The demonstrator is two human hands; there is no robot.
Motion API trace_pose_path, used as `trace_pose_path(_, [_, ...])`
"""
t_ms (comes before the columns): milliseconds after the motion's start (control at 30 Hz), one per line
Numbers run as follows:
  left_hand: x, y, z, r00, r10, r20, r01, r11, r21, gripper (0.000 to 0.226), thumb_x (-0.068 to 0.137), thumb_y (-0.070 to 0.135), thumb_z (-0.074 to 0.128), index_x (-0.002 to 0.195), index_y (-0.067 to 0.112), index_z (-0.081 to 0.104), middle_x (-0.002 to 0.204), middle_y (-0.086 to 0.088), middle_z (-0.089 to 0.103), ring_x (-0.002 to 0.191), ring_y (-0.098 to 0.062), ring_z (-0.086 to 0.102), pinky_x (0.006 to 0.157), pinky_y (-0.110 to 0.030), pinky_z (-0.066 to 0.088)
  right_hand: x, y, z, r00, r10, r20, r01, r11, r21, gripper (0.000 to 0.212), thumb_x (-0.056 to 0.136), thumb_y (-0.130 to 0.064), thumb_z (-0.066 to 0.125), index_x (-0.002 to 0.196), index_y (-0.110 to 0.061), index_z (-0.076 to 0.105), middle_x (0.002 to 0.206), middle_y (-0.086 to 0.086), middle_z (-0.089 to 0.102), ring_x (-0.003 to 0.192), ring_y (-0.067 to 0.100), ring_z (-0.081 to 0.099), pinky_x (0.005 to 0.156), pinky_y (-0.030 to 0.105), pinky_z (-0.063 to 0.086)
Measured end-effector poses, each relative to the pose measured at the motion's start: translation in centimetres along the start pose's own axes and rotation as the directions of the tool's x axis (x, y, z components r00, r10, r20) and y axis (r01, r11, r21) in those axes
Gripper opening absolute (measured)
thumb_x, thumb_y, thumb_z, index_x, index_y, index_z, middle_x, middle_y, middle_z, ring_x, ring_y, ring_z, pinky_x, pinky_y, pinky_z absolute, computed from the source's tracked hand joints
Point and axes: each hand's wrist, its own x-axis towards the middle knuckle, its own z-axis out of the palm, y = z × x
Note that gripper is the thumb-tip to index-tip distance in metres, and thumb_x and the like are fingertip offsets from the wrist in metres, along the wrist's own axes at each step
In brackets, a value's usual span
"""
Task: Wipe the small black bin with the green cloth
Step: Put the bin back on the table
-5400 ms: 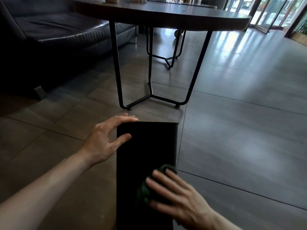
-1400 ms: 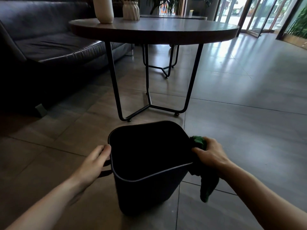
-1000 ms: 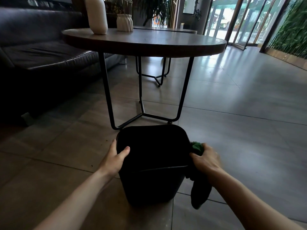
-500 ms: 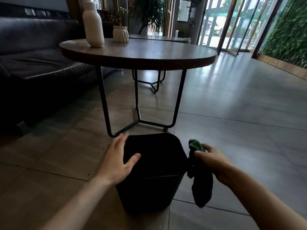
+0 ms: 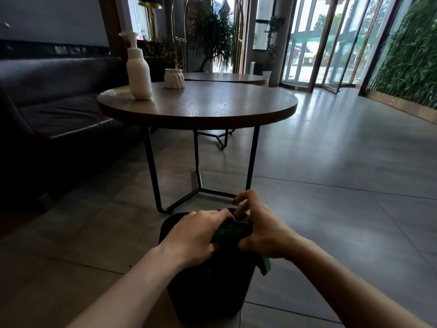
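The small black bin (image 5: 208, 287) stands upright on the tiled floor just below me. Both my hands meet over its open top. My left hand (image 5: 194, 235) and my right hand (image 5: 262, 230) each grip the green cloth (image 5: 233, 229), bunched between them. A corner of the cloth hangs down below my right wrist, at the bin's right side. The bin's rim is largely hidden by my hands.
A round wooden table (image 5: 198, 106) on thin black metal legs (image 5: 151, 171) stands right behind the bin, with a white pump bottle (image 5: 138, 69) and a small white vase (image 5: 174, 78) on it. A dark leather sofa (image 5: 47, 110) is to the left. Open tiled floor (image 5: 343, 185) lies to the right.
My left hand left the bin's side and joined my right hand on the cloth above the bin's top. The view has tilted upward, showing more of the room.
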Motion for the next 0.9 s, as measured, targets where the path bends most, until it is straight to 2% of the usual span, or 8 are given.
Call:
trace_pose_path(100, [-0.4, 0.5, -0.6, 0.997, 0.010, -0.072, -0.012, 1.000, -0.021, 0.044, 0.082, 0.024, 0.070, 0.119, 0.040, 0.053, 0.114, 0.015, 0.068, 0.103, -0.010, 0.066, 0.085, -0.033, 0.055, -0.5, 0.0, 0.1, 0.998, -0.056, 0.015, 0.056, 0.997, -0.054, 0.073, 0.067, -0.019, 0.088, 0.124, -0.032, 0.044, 0.112, -0.014, 0.057, 0.098, 0.003, 0.059, 0.073, 0.012, 0.053])
trace_pose_path(167, [-0.6, 0.6, -1.1, 0.990, -0.020, -0.139, 0.012, 0.998, -0.056, 0.044, 0.078, 0.022, 0.069, 0.114, 0.039, 0.053, 0.110, 0.017, 0.068, 0.099, -0.008, 0.067, 0.082, -0.032, 0.054, -0.9, 0.4, 0.5, 0.998, -0.068, 0.001, 0.068, 0.998, -0.017, 0.060, 0.071, -0.018, 0.087, 0.119, -0.031, 0.053, 0.107, -0.012, 0.063, 0.095, 0.005, 0.064, 0.079, 0.021, 0.059])
trace_pose_path(233, [-1.2, 0.3, -1.6, 0.983, -0.036, -0.180, 0.028, 0.999, -0.043, 0.045, 0.075, 0.020, 0.072, 0.110, 0.040, 0.051, 0.103, 0.020, 0.067, 0.091, -0.005, 0.065, 0.073, -0.022, 0.052, -1.5, 0.7, 0.6, 0.996, -0.084, -0.036, 0.084, 0.996, 0.022, 0.050, 0.074, -0.015, 0.084, 0.115, -0.032, 0.060, 0.103, -0.008, 0.067, 0.094, 0.010, 0.066, 0.081, 0.034, 0.061])
trace_pose_path(300, [-2.0, -0.3, -1.9, 0.983, -0.015, -0.180, 0.022, 0.999, 0.034, 0.047, 0.073, 0.019, 0.075, 0.106, 0.040, 0.049, 0.098, 0.020, 0.065, 0.086, -0.003, 0.061, 0.065, -0.006, 0.039, -1.6, 0.7, 0.6, 0.991, -0.119, -0.060, 0.120, 0.993, 0.009, 0.047, 0.076, -0.016, 0.082, 0.114, -0.034, 0.063, 0.101, -0.008, 0.068, 0.092, 0.010, 0.067, 0.079, 0.036, 0.062])
trace_pose_path(333, [-2.3, -0.5, -1.9, 0.984, -0.009, -0.177, 0.021, 0.998, 0.066, 0.046, 0.072, 0.019, 0.076, 0.105, 0.040, 0.050, 0.097, 0.019, 0.064, 0.085, -0.003, 0.061, 0.064, -0.005, 0.035, -1.5, 0.7, 0.5, 0.988, -0.142, -0.065, 0.141, 0.990, -0.023, 0.046, 0.076, -0.017, 0.081, 0.115, -0.035, 0.063, 0.100, -0.009, 0.069, 0.091, 0.010, 0.068, 0.078, 0.036, 0.062])
trace_pose_path(533, [-3.9, -2.0, -2.1, 0.984, -0.069, -0.166, 0.083, 0.994, 0.077, 0.037, 0.073, 0.022, 0.074, 0.104, 0.034, 0.057, 0.103, 0.017, 0.069, 0.094, -0.009, 0.067, 0.074, -0.028, 0.053, -0.9, 0.0, 1.1, 0.961, -0.264, -0.079, 0.247, 0.952, -0.183, 0.045, 0.078, -0.017, 0.075, 0.117, -0.035, 0.062, 0.107, -0.013, 0.067, 0.089, 0.009, 0.064, 0.078, 0.038, 0.059])
trace_pose_path(700, [-4.0, -4.2, -1.7, 0.990, -0.084, -0.110, 0.097, 0.988, 0.122, 0.036, 0.074, 0.023, 0.075, 0.104, 0.035, 0.057, 0.101, 0.015, 0.068, 0.093, -0.011, 0.067, 0.072, -0.029, 0.053, 0.4, -0.5, 2.6, 0.956, -0.294, -0.016, 0.271, 0.898, -0.346, 0.049, 0.082, -0.022, 0.070, 0.127, -0.034, 0.057, 0.117, -0.009, 0.064, 0.096, 0.018, 0.063, 0.079, 0.039, 0.055])
trace_pose_path(900, [-3.8, -4.3, -2.9, 0.992, -0.117, 0.039, 0.108, 0.978, 0.178, 0.047, 0.067, 0.011, 0.076, 0.106, 0.029, 0.057, 0.096, 0.011, 0.066, 0.091, -0.017, 0.067, 0.068, -0.035, 0.056, 0.0, -2.9, 2.3, 0.971, -0.230, 0.062, 0.232, 0.855, -0.464, 0.050, 0.086, -0.018, 0.064, 0.134, -0.026, 0.054, 0.116, -0.002, 0.063, 0.106, 0.024, 0.061, 0.084, 0.039, 0.053])
